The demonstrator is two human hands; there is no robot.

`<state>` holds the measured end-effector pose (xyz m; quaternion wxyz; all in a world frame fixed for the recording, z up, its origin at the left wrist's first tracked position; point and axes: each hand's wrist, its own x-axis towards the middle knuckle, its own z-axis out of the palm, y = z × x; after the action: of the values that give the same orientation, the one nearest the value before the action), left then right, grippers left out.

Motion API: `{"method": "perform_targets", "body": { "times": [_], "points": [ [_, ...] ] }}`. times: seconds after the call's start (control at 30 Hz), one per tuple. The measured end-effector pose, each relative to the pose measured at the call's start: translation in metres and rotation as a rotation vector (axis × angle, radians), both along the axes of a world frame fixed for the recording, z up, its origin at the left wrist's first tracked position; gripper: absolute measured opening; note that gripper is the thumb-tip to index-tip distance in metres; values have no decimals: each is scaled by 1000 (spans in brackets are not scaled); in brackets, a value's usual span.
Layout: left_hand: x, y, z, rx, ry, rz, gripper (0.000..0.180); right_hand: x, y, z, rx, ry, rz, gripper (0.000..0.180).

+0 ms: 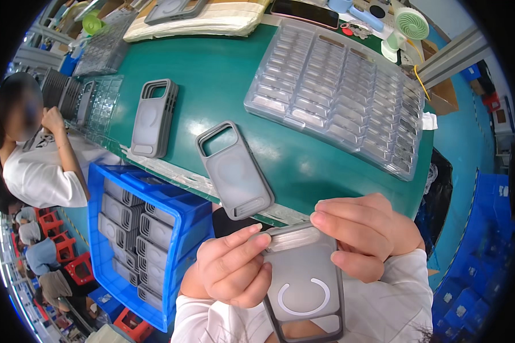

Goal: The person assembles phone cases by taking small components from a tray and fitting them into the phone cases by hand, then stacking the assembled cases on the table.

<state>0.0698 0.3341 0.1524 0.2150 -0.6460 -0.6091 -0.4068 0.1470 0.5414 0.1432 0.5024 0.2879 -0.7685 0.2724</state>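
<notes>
A grey translucent phone case (300, 274) with a white ring on its back is held low in front of me, its camera cut-out pointing down. My left hand (232, 266) pinches its upper left corner. At the upper right corner, my right hand (360, 234) grips the edge between thumb and fingers. A shiny bar-shaped piece (293, 240) lies across the case's upper end, between my fingertips; whether it is fixed there I cannot tell. Another grey phone case (234, 174) rests on the green table just beyond my hands. Farther left sits a small stack of phone cases (150, 123).
A clear compartment tray (292, 120) with rows of small shiny parts lies at the right. Left below the table edge stands a blue crate (174, 268) packed with grey cases. At the back are a phone (306, 12) and a green fan (411, 26). A person (46, 166) sits at the left.
</notes>
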Motion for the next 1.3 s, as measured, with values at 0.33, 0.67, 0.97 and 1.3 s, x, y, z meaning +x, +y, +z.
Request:
{"method": "perform_targets", "body": {
  "times": [0.33, 0.67, 0.97, 1.3],
  "points": [
    [-1, 1, 2, -11, 15, 21, 16, 3, 5, 10, 51, -80, 24, 15],
    [6, 9, 7, -118, -126, 249, 27, -4, 5, 10, 237, -41, -86, 3],
    [-28, 12, -30, -258, -281, 213, 26, -16, 7, -14, 222, -365, -64, 15],
    [-14, 42, -22, -202, -623, 338, 113, -14, -23, -34, -97, -831, -14, 30]
  ]
}}
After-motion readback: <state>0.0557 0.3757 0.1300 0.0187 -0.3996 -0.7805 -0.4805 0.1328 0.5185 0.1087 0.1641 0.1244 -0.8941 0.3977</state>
